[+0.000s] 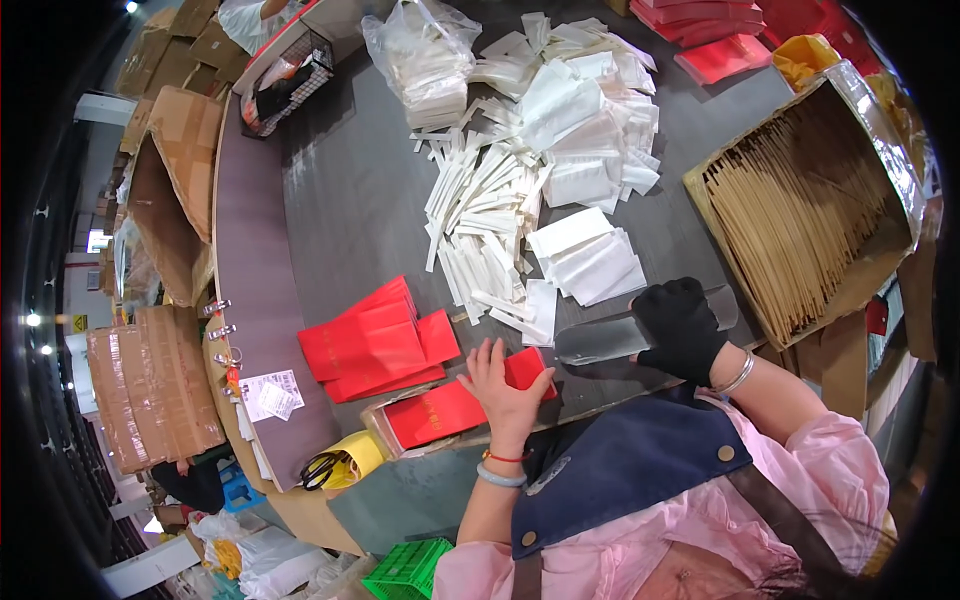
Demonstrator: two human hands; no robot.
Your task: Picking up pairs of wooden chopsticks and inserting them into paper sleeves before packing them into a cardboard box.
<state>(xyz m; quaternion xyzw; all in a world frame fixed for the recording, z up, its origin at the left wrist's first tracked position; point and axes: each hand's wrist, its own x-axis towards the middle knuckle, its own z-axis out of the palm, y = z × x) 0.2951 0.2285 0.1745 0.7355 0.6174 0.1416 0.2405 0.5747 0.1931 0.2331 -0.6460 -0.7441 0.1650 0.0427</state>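
Note:
My left hand (505,392) lies with fingers spread over a flat red packet (432,412) near the table's front edge. Under that packet is what looks like a shallow cardboard tray (382,430). Farther right, my right hand (683,325), in a black fingerless glove, has its fingers curled over a long clear plastic sleeve (598,340); part of the sleeve is hidden below the glove. A fanned stack of red paper packets (365,340) rests left of my left hand. Beyond my hands are a small pile of white packets (585,255) and many narrow white strips (480,210).
A large heap of white packets (585,110) and a plastic bag of more (425,65) cover the far table. An open carton of thin brown sticks (800,220) stands at right. Red packets (725,60) lie far right; a wire basket (290,82) sits far left.

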